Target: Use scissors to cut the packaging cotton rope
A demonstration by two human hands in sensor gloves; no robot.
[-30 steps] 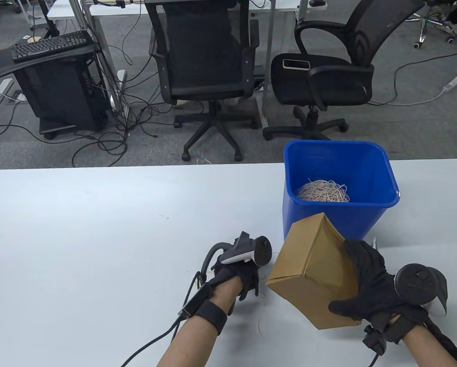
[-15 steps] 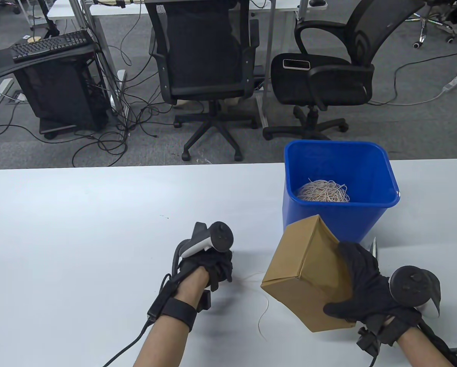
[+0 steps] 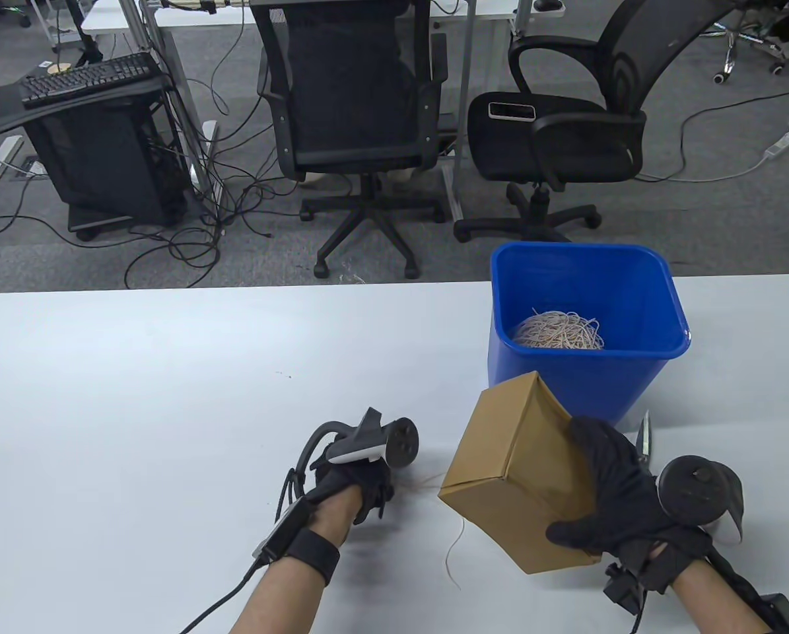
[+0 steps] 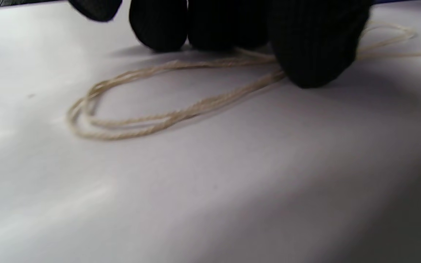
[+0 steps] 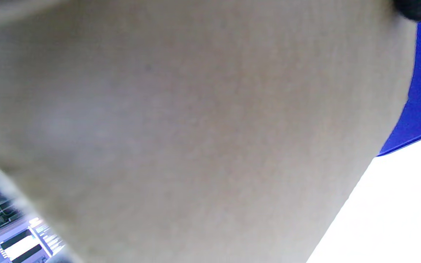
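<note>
Just under left hand (image 3: 361,479), cotton rope (image 4: 166,117)

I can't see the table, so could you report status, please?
Left hand gathering loose rope. Right hand holds cardboard box. Scissors behind it.

Beyond your white table (image 3: 170,396) you see grey carpet (image 3: 698,224) strewn with black cables (image 3: 189,244). Two black mesh office chairs (image 3: 354,119) face you, a phone (image 3: 512,111) lying on the right one's seat. At far left a keyboard (image 3: 87,78) rests on a black stand.
</note>
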